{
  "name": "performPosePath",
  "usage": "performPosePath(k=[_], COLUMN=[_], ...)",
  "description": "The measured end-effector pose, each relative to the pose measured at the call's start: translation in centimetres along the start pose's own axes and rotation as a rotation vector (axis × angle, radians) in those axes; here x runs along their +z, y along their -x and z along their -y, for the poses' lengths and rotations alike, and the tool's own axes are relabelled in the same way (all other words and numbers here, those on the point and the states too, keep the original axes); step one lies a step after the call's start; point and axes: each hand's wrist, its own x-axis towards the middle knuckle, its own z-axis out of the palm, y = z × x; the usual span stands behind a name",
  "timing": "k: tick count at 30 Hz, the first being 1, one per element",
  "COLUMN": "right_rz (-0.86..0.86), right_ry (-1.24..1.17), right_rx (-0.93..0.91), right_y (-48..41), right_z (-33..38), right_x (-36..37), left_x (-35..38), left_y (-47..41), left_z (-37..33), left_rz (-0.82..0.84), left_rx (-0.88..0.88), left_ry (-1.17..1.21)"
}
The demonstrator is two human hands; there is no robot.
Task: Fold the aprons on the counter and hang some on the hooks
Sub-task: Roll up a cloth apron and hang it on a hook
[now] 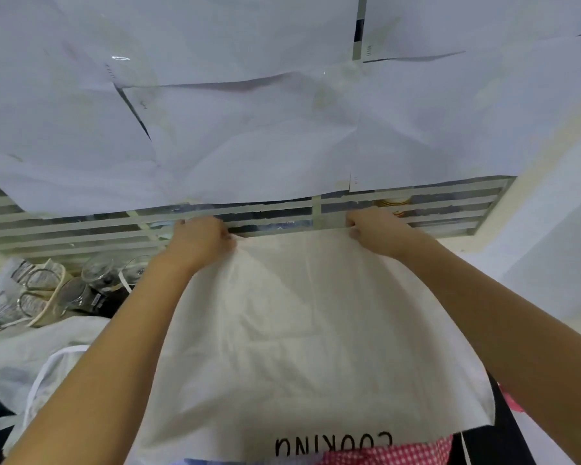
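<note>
Holding the cream apron by its far edge, w/ left hand and right hand at the two far corners. Both grips pressed together on the cloth, pinching the hem w/ fingers curled over it (thumbs hidden, so can't tell exactly how).

Raised at the far end, in front of the slatted grille. Draped from there toward the near side over a pile of other aprons: red checked one under the near edge, white one to the left, black cloth to the right. No sight of the tabletop beneath.

Relation that matters: falling nearward and down from both grips, w/ long axis approx near-far and held edge running left-right, about level. Neither hand nearer; equal share. Reading the "COOKING" print upside down at the near end, so prob. lying w/ its top pointing near. Can't see bib or straps.

Next, prob.: carrying far edge over to near edge, halving across the long axis, keeping corners level. Glasses far left, well apart from the cloth.
</note>
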Motion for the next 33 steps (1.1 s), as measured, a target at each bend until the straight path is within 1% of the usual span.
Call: performPosePath(k=[1, 2, 3, 4, 6, 7, 8, 10, 12, 14, 16, 17, 18, 19, 21, 23, 24, 25, 27, 28, 30, 31, 32, 33], right_rz=[-0.012, -0.013, -0.019, -0.026, -0.071, -0.114, -0.157, -0.212, -0.239, -0.242, -0.235, -0.240, -0.251, -0.253, -0.264, -0.270, -0.284, -0.303, -0.399, -0.450, -0.540, -0.568, -0.574, -0.563], right_ry=[0.022, 0.028, 0.015, -0.012, -0.091, -0.145, -0.205, -0.292, -0.304, -0.266, -0.172, -0.131, -0.114, -0.136, -0.242, -0.421, -0.542, -0.659, -0.867, -1.014, -1.456, -1.679, -1.872, -1.979], right_rx=[0.028, 0.069, 0.118, 0.166, 0.227, 0.231, 0.218, 0.158, 0.054, -0.032, -0.079, -0.061, 0.002, 0.114, 0.402, 0.670, 0.759, 0.814, 0.899, 0.963, 1.103, 1.142, 1.157, 1.196], right_y=[-0.8, -1.5, -1.9, -2.2, -2.0, -1.6, -1.0, 1.1, 4.8, 9.5, 14.0, 15.7, 17.2, 18.7, 21.2, 23.2, 24.0, 24.6, 25.4, 25.4, 25.0, 24.7, 24.4, 24.1], right_z=[0.8, 1.2, 1.4, 1.3, 1.0, 0.9, 0.9, 1.1, 1.3, 1.3, 0.5, -0.5, -1.6, -2.8, -5.3, -6.8, -7.0, -7.0, -6.7, -6.8, -7.2, -7.6, -7.9, -8.2], right_x=[0.3, 0.9, 1.7, 2.6, 4.3, 5.1, 5.8, 7.6, 10.3, 13.8, 17.3, 18.8, 20.0, 20.8, 22.3, 23.0, 22.9, 22.8, 22.5, 22.3, 21.5, 21.1, 20.4, 19.9], left_x=[0.4, 1.0, 1.8, 2.7, 5.6, 7.8, 10.0, 14.5, 17.4, 18.7, 19.0, 19.1, 19.4, 19.8, 20.5, 20.8, 20.7, 20.5, 20.0, 19.6, 18.7, 18.4, 18.1, 17.9], left_y=[0.2, 0.9, 2.0, 3.6, 7.7, 9.7, 11.3, 12.8, 13.3, 13.5, 13.8, 13.7, 13.9, 14.0, 14.1, 14.1, 14.2, 14.2, 14.4, 14.5, 15.0, 15.2, 15.4, 15.5], left_z=[-0.2, -1.0, -2.3, -4.1, -7.8, -9.2, -10.1, -11.0, -11.2, -11.4, -11.6, -11.6, -11.5, -11.3, -11.0, -11.1, -11.3, -11.6, -12.4, -12.9, -14.0, -14.5, -14.9, -15.1], left_rz=[-0.116, -0.226, -0.310, -0.345, -0.275, -0.219, -0.159, -0.021, -0.039, -0.042, -0.030, -0.035, -0.032, -0.038, -0.045, -0.041, -0.030, -0.025, -0.005, 0.013, 0.051, 0.065, 0.075, 0.082], left_rx=[-0.036, -0.035, 0.015, 0.108, 0.306, 0.378, 0.409, 0.368, 0.301, 0.290, 0.284, 0.285, 0.284, 0.282, 0.270, 0.259, 0.256, 0.253, 0.234, 0.222, 0.202, 0.196, 0.201, 0.209], left_ry=[0.021, 0.106, 0.229, 0.321, 0.349, 0.314, 0.270, 0.153, 0.108, 0.156, 0.193, 0.193, 0.194, 0.194, 0.199, 0.213, 0.219, 0.224, 0.249, 0.268, 0.315, 0.330, 0.328, 0.319])
